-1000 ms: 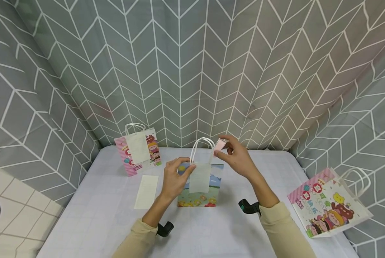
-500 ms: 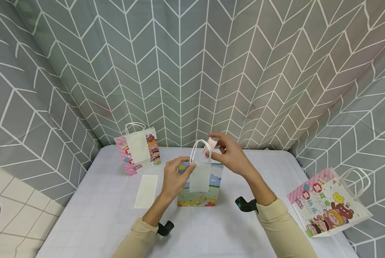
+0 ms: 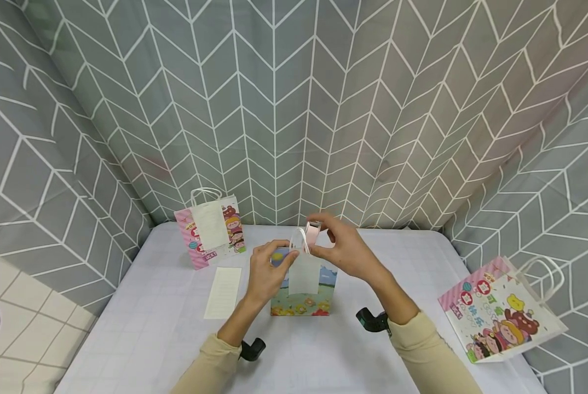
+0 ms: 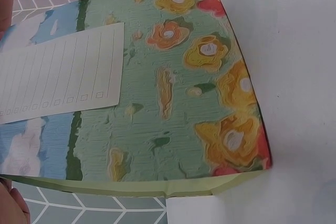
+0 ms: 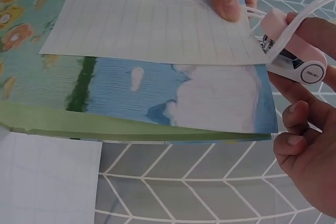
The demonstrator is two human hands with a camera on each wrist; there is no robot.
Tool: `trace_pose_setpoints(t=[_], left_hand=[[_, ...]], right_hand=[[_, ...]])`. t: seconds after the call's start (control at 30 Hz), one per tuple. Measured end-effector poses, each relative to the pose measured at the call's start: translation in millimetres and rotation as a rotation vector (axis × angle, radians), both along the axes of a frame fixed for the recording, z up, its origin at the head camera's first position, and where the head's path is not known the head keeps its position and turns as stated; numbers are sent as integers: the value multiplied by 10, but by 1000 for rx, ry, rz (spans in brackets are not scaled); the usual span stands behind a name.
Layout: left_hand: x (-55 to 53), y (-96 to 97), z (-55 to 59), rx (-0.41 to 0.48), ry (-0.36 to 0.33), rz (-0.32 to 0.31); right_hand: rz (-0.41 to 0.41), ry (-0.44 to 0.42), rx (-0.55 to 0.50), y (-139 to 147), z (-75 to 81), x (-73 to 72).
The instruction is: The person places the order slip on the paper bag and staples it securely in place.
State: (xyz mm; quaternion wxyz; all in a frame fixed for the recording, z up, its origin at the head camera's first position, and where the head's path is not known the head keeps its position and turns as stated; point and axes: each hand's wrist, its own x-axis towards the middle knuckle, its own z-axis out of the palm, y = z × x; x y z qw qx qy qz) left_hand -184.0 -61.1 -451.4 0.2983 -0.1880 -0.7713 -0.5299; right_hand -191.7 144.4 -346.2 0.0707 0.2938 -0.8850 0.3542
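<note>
Centrally, a bag [image 3: 301, 305] stands between left hand [image 3: 268, 272], pinching its paper [image 3: 304, 278], and right hand [image 3: 349, 250], gripping a stapler [image 3: 312, 235].

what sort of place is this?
Probably a curtained-off recording booth: grey fabric curtains with white chevrons on three sides, a white-covered table, and black wrist-worn cameras.

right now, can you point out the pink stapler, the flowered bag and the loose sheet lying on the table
Pink stapler [image 5: 305, 52]: right wrist view, on its pink upper body.
Flowered bag [image 4: 147, 93]: left wrist view, on its green front.
Loose sheet [image 3: 223, 293]: head view, on its middle.
</note>
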Motion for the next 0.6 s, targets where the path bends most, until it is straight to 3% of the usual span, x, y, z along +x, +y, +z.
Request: trace_pose_setpoints(t=[0.6], left_hand=[[-8, -7, 8, -16, 15, 2]], right_hand=[[-9, 59, 102, -79, -29, 106]])
